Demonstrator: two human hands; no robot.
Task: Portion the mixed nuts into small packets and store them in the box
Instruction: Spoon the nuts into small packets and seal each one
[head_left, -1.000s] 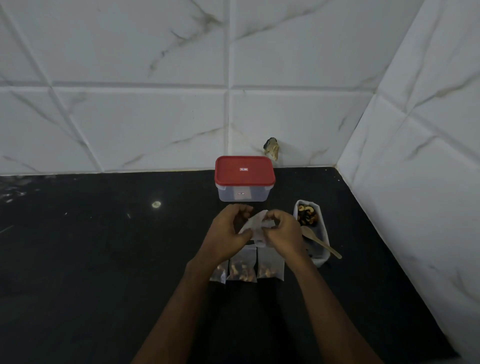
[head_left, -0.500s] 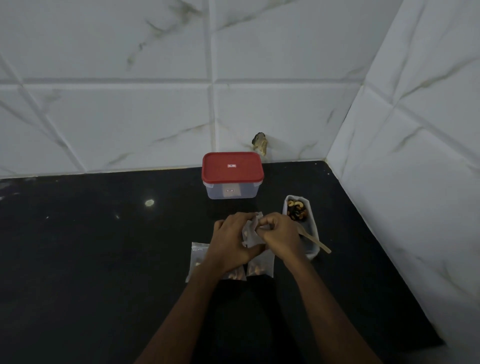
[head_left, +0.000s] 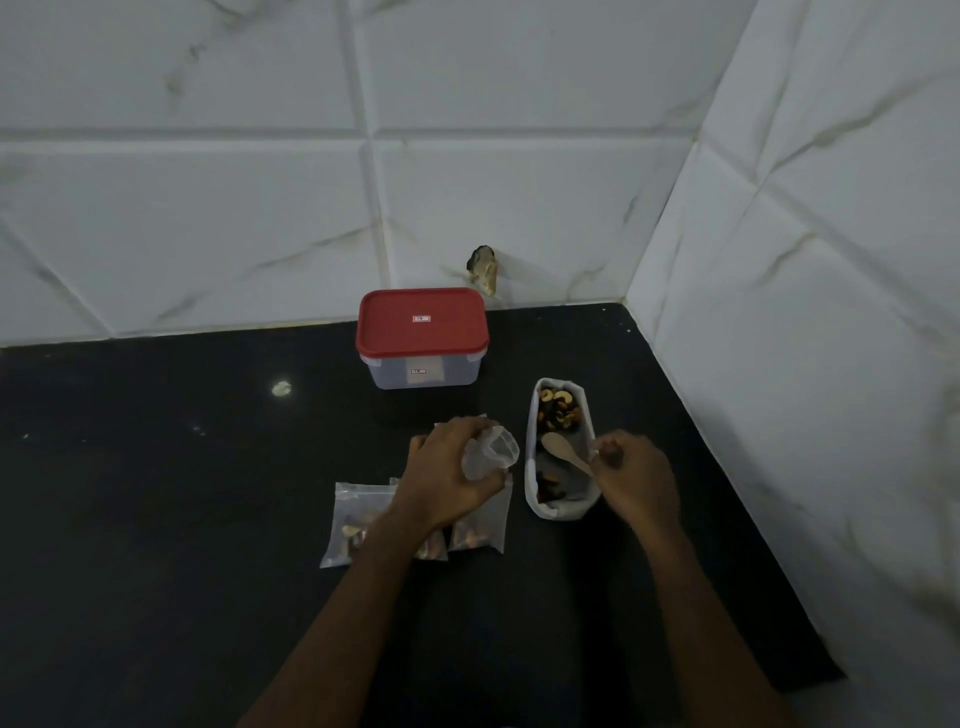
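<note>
On a dark surface (head_left: 156, 519), the red-lidded box (head_left: 422, 338) stands closed beyond a white tray (head_left: 534, 467) of mixed nuts (head_left: 557, 410), where the right hand (head_left: 636, 478) pinches a wooden spoon (head_left: 558, 449); just left, the left hand (head_left: 447, 478) grips an open-mouthed packet (head_left: 493, 452) over filled packets (head_left: 353, 525).

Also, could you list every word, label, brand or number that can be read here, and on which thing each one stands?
On the red lid, a small lid label: red and white, too blurred to read.
On the front of the box, a small front label: too blurred to read.
No text visible on the open packet, filled packets, tray or spoon.
</note>
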